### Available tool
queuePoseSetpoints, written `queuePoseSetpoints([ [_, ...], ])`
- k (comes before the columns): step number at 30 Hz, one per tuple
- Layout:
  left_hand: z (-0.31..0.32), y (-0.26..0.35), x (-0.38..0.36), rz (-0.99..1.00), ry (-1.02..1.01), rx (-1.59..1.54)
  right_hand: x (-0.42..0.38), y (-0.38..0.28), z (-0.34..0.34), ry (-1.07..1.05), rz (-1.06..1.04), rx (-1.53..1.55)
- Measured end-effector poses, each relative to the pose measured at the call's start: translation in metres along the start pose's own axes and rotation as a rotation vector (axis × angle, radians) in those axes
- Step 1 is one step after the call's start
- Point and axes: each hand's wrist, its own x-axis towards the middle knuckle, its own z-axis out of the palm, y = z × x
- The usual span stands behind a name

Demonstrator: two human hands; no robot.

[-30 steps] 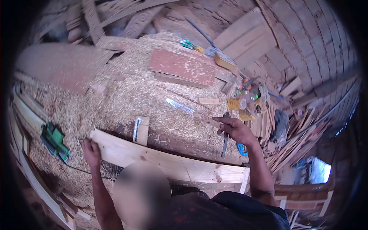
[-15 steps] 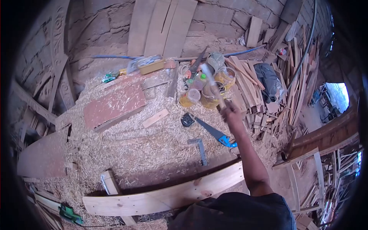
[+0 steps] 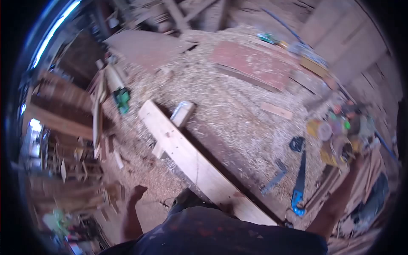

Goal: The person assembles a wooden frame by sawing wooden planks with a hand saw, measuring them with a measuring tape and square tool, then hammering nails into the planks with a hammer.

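Note:
My left hand (image 3: 138, 192) hangs at the lower left over the shavings-covered floor, beside the long pale plank (image 3: 193, 163); blur hides how its fingers are set. My right arm reaches to the right, and my right hand (image 3: 360, 160) is a smear beside the yellow paint buckets (image 3: 331, 155). What it holds, if anything, cannot be made out. The plank runs diagonally and lies across a short wood block (image 3: 184, 114). Between the plank and the buckets lie a blue-handled saw (image 3: 300, 182), a metal square (image 3: 275, 178) and a small black object (image 3: 296, 143).
A reddish board (image 3: 255, 63) strewn with shavings lies beyond the plank, near a small wood offcut (image 3: 276, 110). A green power tool (image 3: 122, 100) rests at the left by some boards. Wooden furniture pieces (image 3: 80, 168) stand farther left, and stacked wood strips lie at the lower right.
The view has swung left, so the plank now runs diagonally and the buckets sit at the right. My left hand has come into view. The long pale-ended tool in my right hand is no longer distinguishable.

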Motion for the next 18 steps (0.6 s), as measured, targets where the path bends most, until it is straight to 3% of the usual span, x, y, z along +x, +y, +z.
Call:
queuePoseSetpoints([
  [2, 0.009, -0.007, -0.009, -0.051, 0.045, -0.101, -0.041, -0.059, 0.058, 0.077, -0.007, -0.018],
  [4, 0.018, -0.014, -0.006, -0.094, -0.001, -0.125, -0.050, -0.064, 0.055, 0.135, 0.045, -0.059],
  [6, 0.012, 0.020, -0.009, -0.242, -0.031, -0.167, -0.054, -0.061, 0.032, 0.183, 0.122, -0.186],
  [7, 0.013, 0.038, -0.003, -0.311, -0.047, -0.190, -0.071, -0.066, 0.029, 0.348, 0.031, -0.346],
  [8, 0.017, 0.049, 0.005, -0.270, 0.035, -0.204, -0.098, -0.081, 0.036, 0.511, -0.067, -0.506],
  [11, 0.021, 0.071, 0.041, -0.129, 0.248, -0.177, -0.223, -0.165, 0.090, 0.545, -0.053, -0.899],
  [12, 0.011, 0.084, 0.060, -0.068, 0.289, -0.118, -0.264, -0.178, 0.112, 0.546, -0.059, -0.899],
  [13, -0.002, 0.106, 0.074, -0.061, 0.319, -0.107, -0.303, -0.171, 0.120, 0.374, -0.245, -0.959],
  [14, -0.015, 0.125, 0.087, -0.052, 0.345, -0.098, -0.349, -0.170, 0.129, 0.068, 0.006, -1.088],
  [15, -0.021, 0.133, 0.107, -0.017, 0.368, -0.092, -0.397, -0.143, 0.158, -0.029, -0.045, -0.860],
  [17, -0.028, 0.141, 0.147, 0.066, 0.413, -0.083, -0.494, -0.150, 0.231, -0.473, 0.198, -0.841],
  [18, -0.028, 0.142, 0.164, 0.084, 0.281, -0.369, -0.534, -0.156, 0.267, -0.677, 0.254, -0.840],
])
